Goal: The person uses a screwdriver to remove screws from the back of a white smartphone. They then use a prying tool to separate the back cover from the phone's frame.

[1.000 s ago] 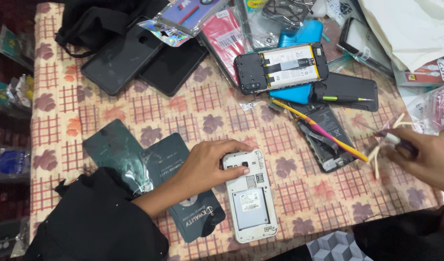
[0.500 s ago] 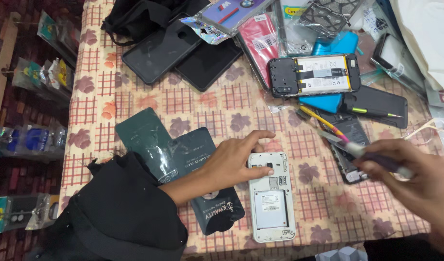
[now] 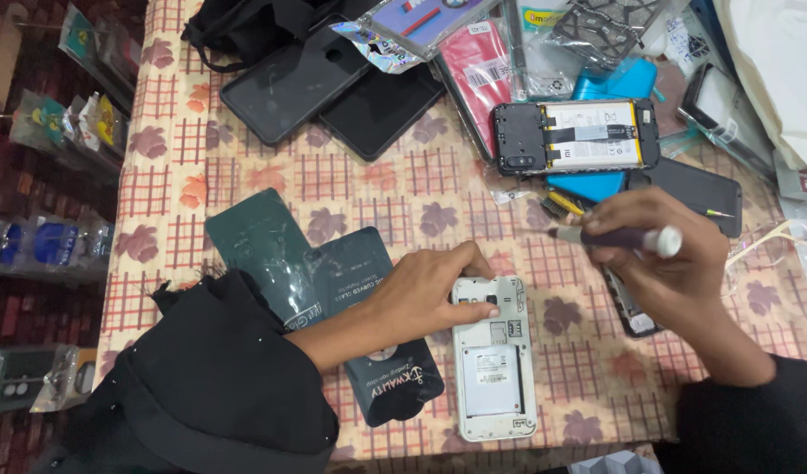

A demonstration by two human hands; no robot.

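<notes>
On the checked, leaf-patterned tablecloth, dark green flat packets lie at the left. The left hand presses its fingertips on the top of the open-backed white phone, near the front edge. To its right, the right hand is closed around a purple-handled tool, probably a screwdriver.

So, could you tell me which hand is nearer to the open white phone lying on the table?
Left. The left hand rests its fingertips on the white phone's top end, while the right hand, holding a screwdriver, hovers up and to its right.
</notes>
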